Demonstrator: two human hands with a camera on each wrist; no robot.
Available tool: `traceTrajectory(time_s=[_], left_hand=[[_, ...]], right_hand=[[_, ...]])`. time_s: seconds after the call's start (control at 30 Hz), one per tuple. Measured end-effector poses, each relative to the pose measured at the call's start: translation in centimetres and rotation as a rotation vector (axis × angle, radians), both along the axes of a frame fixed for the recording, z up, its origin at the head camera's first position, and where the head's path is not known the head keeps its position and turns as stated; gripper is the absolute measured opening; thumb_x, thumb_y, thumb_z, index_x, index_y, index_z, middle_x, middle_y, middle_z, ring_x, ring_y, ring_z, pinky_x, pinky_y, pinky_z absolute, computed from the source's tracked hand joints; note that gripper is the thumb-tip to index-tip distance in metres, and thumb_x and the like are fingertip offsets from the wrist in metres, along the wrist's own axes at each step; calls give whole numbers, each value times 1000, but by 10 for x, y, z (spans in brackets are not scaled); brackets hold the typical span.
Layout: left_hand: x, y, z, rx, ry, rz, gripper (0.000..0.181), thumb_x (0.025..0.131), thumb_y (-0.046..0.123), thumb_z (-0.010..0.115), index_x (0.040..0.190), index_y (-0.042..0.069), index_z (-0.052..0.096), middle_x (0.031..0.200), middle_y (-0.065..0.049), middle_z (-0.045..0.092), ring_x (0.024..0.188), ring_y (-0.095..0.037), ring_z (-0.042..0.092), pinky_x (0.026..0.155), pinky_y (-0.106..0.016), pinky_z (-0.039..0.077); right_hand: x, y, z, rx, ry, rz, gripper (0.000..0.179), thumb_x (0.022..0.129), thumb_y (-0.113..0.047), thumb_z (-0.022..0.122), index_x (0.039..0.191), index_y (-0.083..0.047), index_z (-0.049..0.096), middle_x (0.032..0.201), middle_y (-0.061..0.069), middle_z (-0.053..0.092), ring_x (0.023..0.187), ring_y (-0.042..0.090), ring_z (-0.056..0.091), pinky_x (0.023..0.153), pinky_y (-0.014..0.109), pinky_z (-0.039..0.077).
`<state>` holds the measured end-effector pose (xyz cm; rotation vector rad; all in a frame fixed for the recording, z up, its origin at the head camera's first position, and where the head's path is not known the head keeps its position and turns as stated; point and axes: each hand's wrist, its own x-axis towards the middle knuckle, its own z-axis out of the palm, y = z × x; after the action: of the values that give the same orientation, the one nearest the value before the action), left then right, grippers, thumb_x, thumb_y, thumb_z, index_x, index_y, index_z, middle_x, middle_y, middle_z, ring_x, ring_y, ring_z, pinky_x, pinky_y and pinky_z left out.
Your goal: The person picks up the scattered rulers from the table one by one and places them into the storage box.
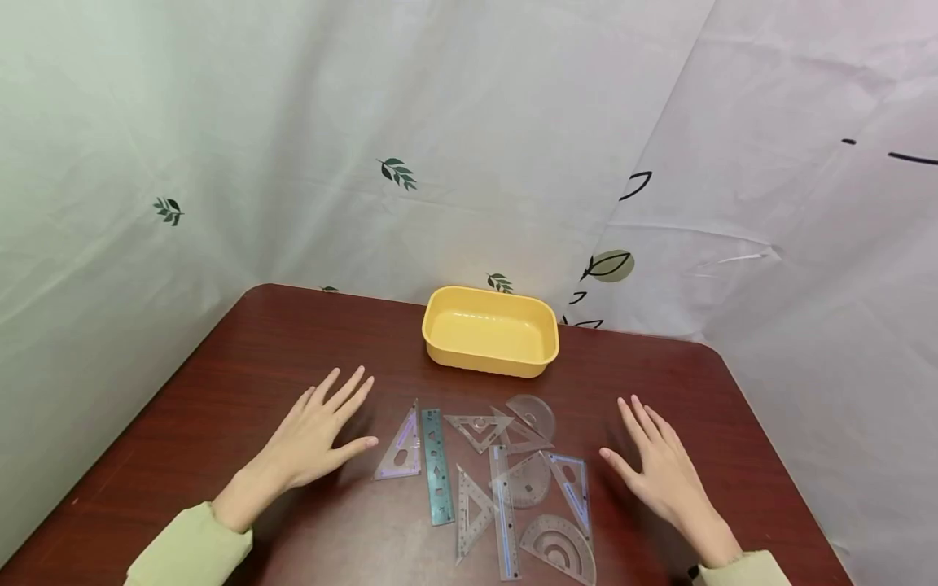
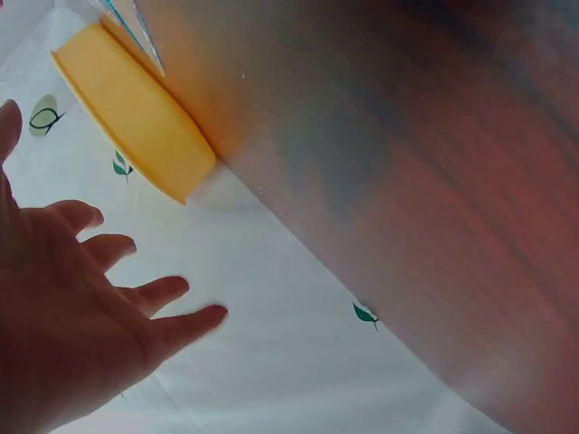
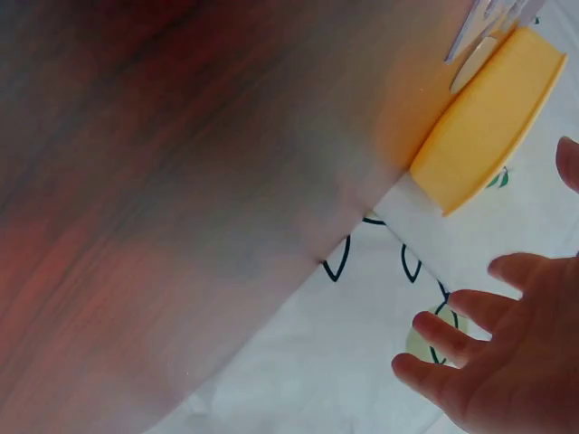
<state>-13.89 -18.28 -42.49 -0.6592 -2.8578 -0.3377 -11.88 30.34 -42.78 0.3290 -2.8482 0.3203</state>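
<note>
1. Found left grip (image 1: 311,435) spread, holding nothing, near the lilac-marked set square (image 1: 410,443).
2. Found right grip (image 1: 663,476) also spread and holding nothing, beside the blue-marked set square (image 1: 584,492).
3. Saw between them, flat on the bench (image 1: 330,325), the teal ruler (image 1: 437,460), and the striped ruler (image 1: 504,521) crossing the middle protractor (image 1: 529,486); could not tell which on top.
4. Noticed the yellow tray (image 1: 484,363) farther back.
5. Judged possible: dragging of neighbours, because of overlap; missed pinch, because of thinness.

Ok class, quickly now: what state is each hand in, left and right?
Left hand: open, fingers spread, holding nothing.
Right hand: open, holding nothing.
</note>
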Motion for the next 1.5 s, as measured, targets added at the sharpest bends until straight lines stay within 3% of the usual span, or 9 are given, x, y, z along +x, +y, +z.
traceTrajectory(time_s=[0.2,0.33,0.43,0.67,0.83,0.93,1.2,1.33,1.5], left_hand=[[-11,1,7,61,2,-28,68,92,43,62,150,21,35,152,-6,39,131,-43,43,96,-61,44],[-18,3,9,138,20,-42,64,89,36,68,146,19,43,145,-6,49,125,-35,53,93,-55,49],[-22,5,9,206,51,-46,57,86,30,72,138,14,53,134,-7,59,117,-28,61,89,-49,53],[-34,13,9,401,35,-24,34,85,22,73,117,11,67,112,-5,70,87,-20,69,75,-41,56],[-45,16,11,491,-13,-24,30,86,21,72,114,10,68,109,-8,71,89,-22,69,76,-44,56],[-52,17,13,522,-38,-26,31,86,21,72,114,10,67,111,-9,70,90,-23,70,75,-42,56],[-71,25,23,586,-111,-7,42,86,29,73,122,10,63,117,-14,68,87,-25,71,75,-43,58],[-81,29,28,607,-159,26,45,85,36,73,122,12,64,114,-12,69,85,-22,71,72,-36,59],[-94,28,28,670,-223,-7,36,87,29,72,117,10,66,106,-14,71,81,-25,70,65,-30,57]], right_hand=[[-5,-4,5,-63,37,-53,70,88,-43,67,145,-11,43,142,24,46,120,42,47,88,62,45],[-10,-6,8,-96,140,-39,58,84,-30,73,133,-4,56,128,25,59,110,46,56,86,61,46],[-16,-6,11,-138,160,-28,46,82,-21,75,123,-3,64,117,22,65,100,42,62,81,59,49],[-34,-5,18,-265,59,-61,31,84,-18,74,112,-6,69,102,14,70,79,26,66,67,42,52],[-51,-2,22,-325,19,-76,26,86,-22,73,107,-7,71,91,6,72,69,10,63,61,25,48],[-60,-1,24,-358,0,-84,27,88,-25,71,107,-6,71,84,4,71,66,4,58,59,21,45],[-88,-4,31,-454,-75,-109,35,91,-33,67,111,-5,68,85,13,71,64,9,61,57,21,48],[-102,-7,32,-545,-131,-105,38,92,-35,65,114,-4,67,91,20,71,59,7,63,55,22,53],[-116,-15,33,-595,-154,-87,38,92,-36,64,112,-4,67,97,23,70,68,18,69,57,25,57]])
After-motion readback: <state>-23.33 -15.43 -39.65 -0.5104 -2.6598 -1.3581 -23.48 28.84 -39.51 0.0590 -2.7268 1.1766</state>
